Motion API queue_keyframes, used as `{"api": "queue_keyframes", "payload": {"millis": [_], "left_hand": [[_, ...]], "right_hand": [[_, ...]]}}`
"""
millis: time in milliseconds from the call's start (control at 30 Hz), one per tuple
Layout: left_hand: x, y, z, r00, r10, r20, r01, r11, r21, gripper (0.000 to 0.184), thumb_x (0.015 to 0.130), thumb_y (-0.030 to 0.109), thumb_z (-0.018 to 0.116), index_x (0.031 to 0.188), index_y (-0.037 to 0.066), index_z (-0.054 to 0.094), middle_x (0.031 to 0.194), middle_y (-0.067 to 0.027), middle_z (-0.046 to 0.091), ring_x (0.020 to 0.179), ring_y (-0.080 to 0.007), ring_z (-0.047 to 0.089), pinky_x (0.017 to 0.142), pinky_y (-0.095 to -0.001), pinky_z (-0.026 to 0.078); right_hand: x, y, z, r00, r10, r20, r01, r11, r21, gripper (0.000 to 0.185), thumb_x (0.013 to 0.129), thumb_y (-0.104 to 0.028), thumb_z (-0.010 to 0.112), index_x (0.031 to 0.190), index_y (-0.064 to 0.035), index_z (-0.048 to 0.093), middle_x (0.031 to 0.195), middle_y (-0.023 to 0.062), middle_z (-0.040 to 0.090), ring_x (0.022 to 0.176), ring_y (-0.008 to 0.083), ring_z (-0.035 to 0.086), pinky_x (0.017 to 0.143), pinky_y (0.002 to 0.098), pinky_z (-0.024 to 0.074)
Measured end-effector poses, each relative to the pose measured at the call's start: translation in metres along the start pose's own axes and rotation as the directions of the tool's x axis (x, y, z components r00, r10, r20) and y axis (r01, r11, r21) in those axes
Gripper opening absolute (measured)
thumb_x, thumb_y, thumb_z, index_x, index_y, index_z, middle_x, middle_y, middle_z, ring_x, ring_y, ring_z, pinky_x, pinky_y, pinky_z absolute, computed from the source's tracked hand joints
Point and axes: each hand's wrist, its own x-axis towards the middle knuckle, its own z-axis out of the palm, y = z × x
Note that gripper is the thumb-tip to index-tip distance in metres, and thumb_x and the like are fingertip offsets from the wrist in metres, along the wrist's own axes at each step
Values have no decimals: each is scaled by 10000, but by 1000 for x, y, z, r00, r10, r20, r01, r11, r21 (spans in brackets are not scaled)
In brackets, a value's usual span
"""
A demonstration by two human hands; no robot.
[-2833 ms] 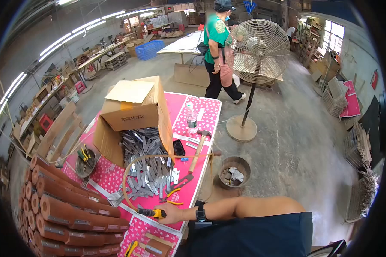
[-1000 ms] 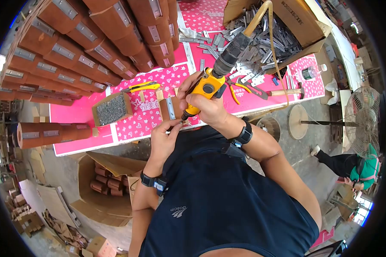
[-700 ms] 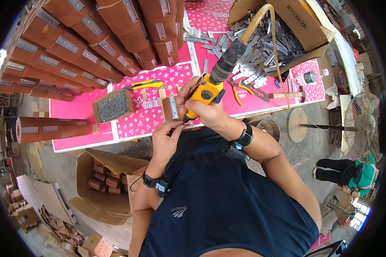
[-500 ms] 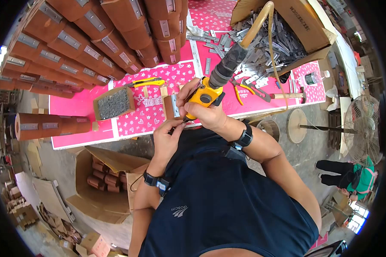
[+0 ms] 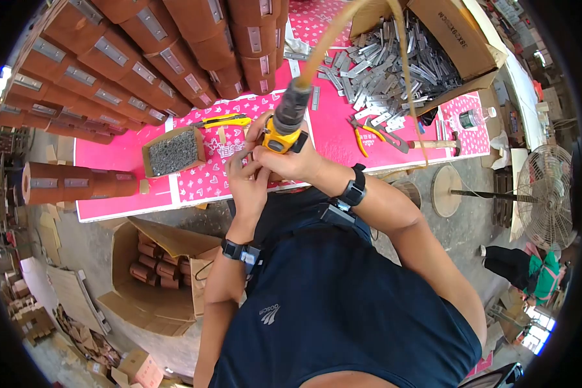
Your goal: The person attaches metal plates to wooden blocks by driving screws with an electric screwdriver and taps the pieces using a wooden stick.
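Over the near edge of the pink table (image 5: 329,149) is one yellow driver (image 5: 281,137), its long axis slanting from the black rear end at upper right to a nose aimed down and left, towards the wearer's body; the tip is hidden behind the fingers. The right hand (image 5: 291,160) is clamped around its yellow body. The left hand (image 5: 247,184) meets the right at the nose, fingers bent together; whether they pinch something, I cannot tell. One tan hose (image 5: 333,39) arches from the driver's rear.

Just to the left, one small box (image 5: 201,147) holds grey metal bits too many to count, with one yellow-handled cutter (image 5: 226,121) lying beyond it. To the right lie one pair of pliers (image 5: 360,139) and one hammer (image 5: 433,144), near one clear bottle (image 5: 470,118). Beyond, one tipped carton (image 5: 449,29) spills countless metal strips (image 5: 394,71). Many brown tubes (image 5: 129,48) are stacked at far left. Below the table, one big carton (image 5: 152,313) contains several brown curved pieces (image 5: 168,270).
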Motion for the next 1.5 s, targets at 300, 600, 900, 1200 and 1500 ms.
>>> {"api": "queue_keyframes", "payload": {"millis": [300,600,900,1200,1500], "left_hand": [[-1,-8,2,992,-71,101,84,988,-130,358,817,100,784,1153,20,688,1188,-138,664,1148,-308,604,971,-404,481],[-17,-13,7,993,0,117,12,995,-97,745,714,163,893,1374,45,570,1429,-184,522,1310,-378,499,1087,-465,438],[-26,-28,13,996,-18,88,35,982,-184,885,681,112,899,1454,49,472,1449,-185,511,1339,-387,480,1116,-473,415],[-64,-97,33,912,-236,335,270,961,-60,500,900,366,733,1152,-59,661,1059,-195,708,922,-306,683,790,-452,541],[-9,-65,16,993,112,-22,-114,976,-185,452,1001,182,666,1355,-56,514,1258,-187,633,1142,-271,625,995,-416,525]], "right_hand": [[6,6,4,996,93,-2,-93,994,-53,216,789,-8,671,1002,-13,633,932,72,681,848,141,653,787,319,549],[-1,19,-2,998,43,35,-38,987,-155,239,817,29,679,1037,-24,602,945,70,673,875,136,660,791,310,549],[-2,28,1,1000,-9,15,14,953,-303,157,823,12,703,941,-31,610,851,32,657,770,108,643,717,284,540],[-11,46,12,989,-135,-54,98,895,-436,420,689,-303,832,987,-88,629,894,115,627,818,276,591,755,438,477],[-25,22,-1,944,-278,-176,257,957,-133,282,699,-93,756,959,-43,657,825,62,646,775,169,624,702,358,502]]}}
